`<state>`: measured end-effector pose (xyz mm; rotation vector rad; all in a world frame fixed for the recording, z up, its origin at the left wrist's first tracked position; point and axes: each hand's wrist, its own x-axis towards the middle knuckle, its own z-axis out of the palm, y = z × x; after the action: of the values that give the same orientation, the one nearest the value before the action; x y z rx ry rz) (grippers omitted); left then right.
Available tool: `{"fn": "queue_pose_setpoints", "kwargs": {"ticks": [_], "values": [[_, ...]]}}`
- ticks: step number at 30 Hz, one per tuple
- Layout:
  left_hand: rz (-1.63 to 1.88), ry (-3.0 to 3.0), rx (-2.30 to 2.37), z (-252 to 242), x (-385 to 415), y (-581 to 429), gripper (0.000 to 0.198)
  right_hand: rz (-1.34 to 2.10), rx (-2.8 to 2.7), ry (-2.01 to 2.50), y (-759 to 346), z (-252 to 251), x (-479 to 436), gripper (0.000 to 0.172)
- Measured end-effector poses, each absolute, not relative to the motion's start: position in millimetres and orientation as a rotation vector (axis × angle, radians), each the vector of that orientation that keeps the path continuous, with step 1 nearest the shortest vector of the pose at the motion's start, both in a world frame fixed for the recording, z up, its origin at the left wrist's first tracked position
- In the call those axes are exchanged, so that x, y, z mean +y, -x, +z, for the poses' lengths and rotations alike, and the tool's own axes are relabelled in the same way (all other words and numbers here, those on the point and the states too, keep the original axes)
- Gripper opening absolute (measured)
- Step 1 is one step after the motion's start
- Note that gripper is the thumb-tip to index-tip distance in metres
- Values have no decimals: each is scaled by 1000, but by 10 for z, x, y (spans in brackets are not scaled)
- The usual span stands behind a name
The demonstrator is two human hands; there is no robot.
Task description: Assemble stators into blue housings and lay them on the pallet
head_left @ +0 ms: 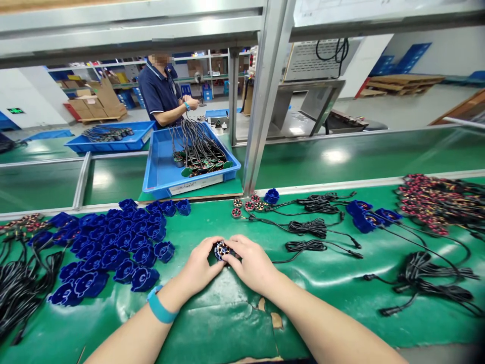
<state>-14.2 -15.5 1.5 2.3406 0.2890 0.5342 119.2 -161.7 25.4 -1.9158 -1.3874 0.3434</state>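
In front of me, my left hand (200,263) and my right hand (252,263) close round a motor stator (223,249), a small ring of copper windings that appears seated in a dark blue plastic housing. The fingertips of both hands press on it from either side and hide part of its rim. A black cable (282,261) runs out to the right from behind my right hand. Beyond my hands lie several loose stators (249,206) and a single blue housing (272,196). Many more blue housings (125,237) are spread to my left.
Coiled black cables (308,227) lie right of my hands, with stators on leads (428,202) heaped farther right. More cables (22,283) cover the far left. A metal post (261,111) rises behind, beside a blue tray (159,167) of wired boards. A co-worker (161,91) stands across the line.
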Motion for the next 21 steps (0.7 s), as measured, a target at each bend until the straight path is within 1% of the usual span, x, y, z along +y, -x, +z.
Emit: {"fn": "queue_pose_setpoints", "kwargs": {"ticks": [5,8,10,14,16,18,21], "values": [[519,-2291,379,22,-155,143,55,310,-1524,2013,-1218,323,-1646,44],[599,-2364,354,30,-163,152,51,283,-1512,2055,-1242,398,-1681,49],[688,-2431,295,30,-154,153,44,285,-1460,2091,-1288,459,-1710,46],[699,-2606,178,-11,-80,124,27,368,-1432,2218,-1403,568,-1745,25],[723,-2653,139,-53,-27,102,25,390,-1465,2240,-1438,589,-1736,22],[802,-2646,126,-101,28,93,27,374,-1489,2207,-1453,584,-1713,22],[876,-2649,90,-198,132,93,27,366,-1472,2158,-1477,547,-1669,25]]}}
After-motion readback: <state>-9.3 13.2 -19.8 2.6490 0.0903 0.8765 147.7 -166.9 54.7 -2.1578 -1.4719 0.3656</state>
